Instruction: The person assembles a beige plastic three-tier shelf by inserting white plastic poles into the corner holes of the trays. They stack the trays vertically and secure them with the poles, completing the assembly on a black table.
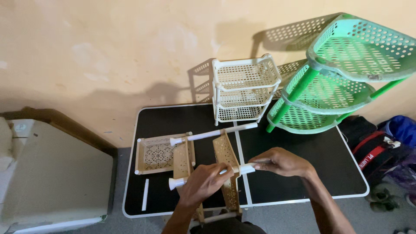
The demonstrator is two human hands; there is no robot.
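Lower centre: left hand [203,182] and right hand [279,162] both grip a white tube [236,169] at the beige tray [226,167]. Seating it calls for straight alignment.

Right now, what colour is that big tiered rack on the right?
Green rack, perforated with small holes, seen from the head view.

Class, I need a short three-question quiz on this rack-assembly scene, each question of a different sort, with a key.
1. True or false: the green rack lies flat on the floor.
2. Which thing do both the left hand and right hand grip? A) white tube B) white rack C) loose white rod
3. Fill in: the beige tray lies on the black ____.

Key: 1 false, it stands tilted on the table; 2 A; 3 table.
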